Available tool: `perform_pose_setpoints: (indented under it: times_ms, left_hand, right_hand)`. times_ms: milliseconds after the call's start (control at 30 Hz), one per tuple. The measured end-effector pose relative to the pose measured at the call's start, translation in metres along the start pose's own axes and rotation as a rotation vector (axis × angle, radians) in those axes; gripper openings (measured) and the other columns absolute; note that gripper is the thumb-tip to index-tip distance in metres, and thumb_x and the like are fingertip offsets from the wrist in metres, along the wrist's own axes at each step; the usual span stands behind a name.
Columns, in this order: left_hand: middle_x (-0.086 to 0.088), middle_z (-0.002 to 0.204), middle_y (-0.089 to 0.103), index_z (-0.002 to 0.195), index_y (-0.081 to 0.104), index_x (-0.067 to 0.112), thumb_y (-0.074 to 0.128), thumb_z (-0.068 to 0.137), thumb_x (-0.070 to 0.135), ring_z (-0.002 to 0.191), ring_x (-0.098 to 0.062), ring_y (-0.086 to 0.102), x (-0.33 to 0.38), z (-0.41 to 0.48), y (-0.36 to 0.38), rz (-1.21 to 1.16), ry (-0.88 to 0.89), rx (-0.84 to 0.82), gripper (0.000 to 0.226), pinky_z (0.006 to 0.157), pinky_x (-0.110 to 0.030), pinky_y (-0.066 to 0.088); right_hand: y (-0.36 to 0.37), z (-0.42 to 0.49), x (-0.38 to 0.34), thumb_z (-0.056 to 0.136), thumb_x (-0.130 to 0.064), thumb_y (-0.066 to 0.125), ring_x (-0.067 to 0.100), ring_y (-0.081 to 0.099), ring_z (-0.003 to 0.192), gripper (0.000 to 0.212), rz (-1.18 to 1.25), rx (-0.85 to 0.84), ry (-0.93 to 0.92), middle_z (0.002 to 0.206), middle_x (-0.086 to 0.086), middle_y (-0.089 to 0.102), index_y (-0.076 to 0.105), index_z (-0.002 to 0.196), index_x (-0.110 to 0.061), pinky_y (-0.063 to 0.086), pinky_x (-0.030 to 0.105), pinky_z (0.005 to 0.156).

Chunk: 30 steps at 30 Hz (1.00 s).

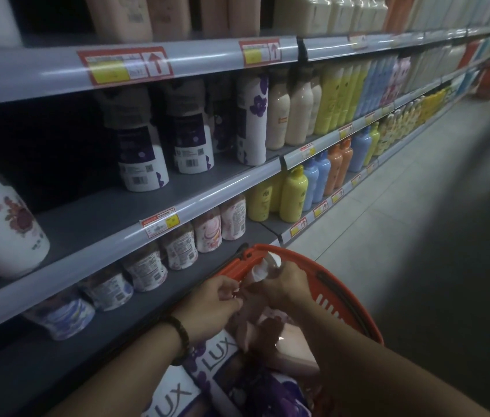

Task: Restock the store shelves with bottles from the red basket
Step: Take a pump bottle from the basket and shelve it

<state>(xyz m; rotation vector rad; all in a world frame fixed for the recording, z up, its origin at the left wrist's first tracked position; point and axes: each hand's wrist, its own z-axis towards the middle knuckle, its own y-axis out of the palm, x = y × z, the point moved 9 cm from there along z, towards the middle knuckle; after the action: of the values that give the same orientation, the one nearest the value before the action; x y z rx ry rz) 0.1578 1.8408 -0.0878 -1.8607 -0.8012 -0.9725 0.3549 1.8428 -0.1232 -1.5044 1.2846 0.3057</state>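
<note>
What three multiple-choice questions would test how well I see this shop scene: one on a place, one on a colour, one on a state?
1. Where are the left hand and right hand?
A. Over the red plastic basket
B. On the top shelf
C. On the floor tiles

2. What colours are the LUX-marked bottles in that basket?
A. Green
B. Purple and white
C. Black

3. What state is the pale pink pump bottle in?
A. Standing on a shelf
B. Lying on the floor
C. Gripped by both hands

Answers: 1 A, both hands meet inside its rim; 2 B, purple flowers show on white labels; 3 C, fingers curl round its neck.
</note>
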Motion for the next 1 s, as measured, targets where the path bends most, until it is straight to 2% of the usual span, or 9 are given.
perform_pose_setpoints:
  times_ms: [67, 200, 333, 433, 633, 733, 833, 900, 1000]
  left_hand:
    - [0.01, 0.114, 0.064, 0.125, 0.062, 0.023, 0.068, 0.098, 0.016, 0.096, -0.007, 0.063, 0.004, -0.002, -0.003, -0.006, 0.001, 0.004, 0.029, 0.07, -0.019, 0.05]
    - [0.0, 0.121, 0.064, 0.129, 0.06, 0.021, 0.067, 0.099, 0.013, 0.105, -0.014, 0.065, 0.015, -0.008, -0.015, -0.06, -0.005, 0.049, 0.032, 0.07, -0.021, 0.052]
    - [-0.003, 0.124, 0.063, 0.134, 0.059, 0.018, 0.069, 0.098, 0.012, 0.113, -0.014, 0.062, 0.027, -0.016, -0.029, -0.058, 0.023, 0.091, 0.038, 0.092, -0.03, 0.055]
    - [-0.004, 0.128, 0.063, 0.137, 0.058, 0.018, 0.07, 0.097, 0.014, 0.116, -0.014, 0.06, 0.031, -0.021, -0.037, -0.062, 0.036, 0.092, 0.042, 0.099, -0.034, 0.055]
    - [0.007, 0.117, 0.069, 0.133, 0.058, 0.022, 0.076, 0.094, 0.02, 0.106, -0.007, 0.066, 0.041, -0.034, -0.052, -0.082, 0.08, 0.098, 0.043, 0.081, -0.024, 0.055]
    - [0.012, 0.114, 0.07, 0.128, 0.058, 0.027, 0.082, 0.089, 0.027, 0.103, -0.001, 0.066, 0.052, -0.042, -0.063, -0.102, 0.142, 0.112, 0.046, 0.083, -0.023, 0.056]
    - [0.006, 0.107, 0.076, 0.121, 0.066, 0.027, 0.09, 0.077, 0.041, 0.099, -0.008, 0.072, 0.063, -0.053, -0.077, -0.177, 0.184, 0.111, 0.052, 0.091, -0.036, 0.061]
    - [-0.001, 0.111, 0.079, 0.121, 0.071, 0.027, 0.092, 0.066, 0.051, 0.104, -0.021, 0.076, 0.068, -0.06, -0.081, -0.254, 0.188, 0.057, 0.063, 0.096, -0.048, 0.06]
    - [-0.008, 0.112, 0.079, 0.124, 0.069, 0.018, 0.086, 0.082, 0.026, 0.102, -0.025, 0.077, 0.076, -0.071, -0.088, -0.383, 0.218, -0.029, 0.046, 0.08, -0.035, 0.063]
  right_hand:
    - [-0.005, -0.007, -0.008, 0.066, -0.043, 0.097, 0.016, 0.076, 0.081, 0.045, -0.002, 0.026, -0.066, 0.088, -0.002, 0.077, 0.072, 0.097, -0.022, 0.065, 0.034, 0.069]
    - [-0.019, -0.026, -0.028, 0.07, -0.04, 0.096, 0.008, 0.073, 0.078, 0.04, -0.001, 0.051, -0.164, 0.089, -0.005, 0.077, 0.075, 0.1, -0.024, 0.054, 0.02, 0.057]
    - [-0.033, -0.044, -0.054, 0.067, -0.036, 0.097, 0.015, 0.075, 0.075, 0.037, -0.047, 0.07, -0.236, 0.085, -0.001, 0.077, 0.075, 0.093, -0.022, 0.064, 0.035, 0.065]
    - [-0.047, -0.055, -0.075, 0.067, -0.038, 0.098, 0.013, 0.071, 0.068, 0.033, -0.05, 0.108, -0.301, 0.075, -0.005, 0.072, 0.071, 0.081, -0.023, 0.061, 0.034, 0.059]
    - [-0.066, -0.072, -0.112, 0.062, -0.037, 0.098, 0.026, 0.076, 0.068, 0.032, -0.018, 0.105, -0.418, 0.068, 0.002, 0.075, 0.078, 0.076, -0.016, 0.064, 0.053, 0.064]
    - [-0.069, -0.085, -0.135, 0.061, -0.039, 0.099, 0.023, 0.075, 0.063, 0.034, -0.045, 0.062, -0.475, 0.069, 0.002, 0.076, 0.079, 0.078, -0.017, 0.064, 0.049, 0.062]
    - [-0.071, -0.103, -0.158, 0.066, -0.033, 0.1, 0.018, 0.074, 0.057, 0.032, -0.057, -0.004, -0.53, 0.068, 0.005, 0.075, 0.076, 0.076, -0.014, 0.062, 0.037, 0.054]
    - [-0.07, -0.115, -0.173, 0.066, -0.03, 0.1, 0.026, 0.076, 0.061, 0.032, -0.014, -0.047, -0.578, 0.07, 0.009, 0.076, 0.077, 0.078, -0.012, 0.064, 0.043, 0.056]
    - [-0.072, -0.133, -0.193, 0.065, -0.03, 0.1, 0.035, 0.077, 0.072, 0.033, 0.041, -0.077, -0.647, 0.079, 0.01, 0.079, 0.08, 0.084, -0.013, 0.064, 0.057, 0.065]
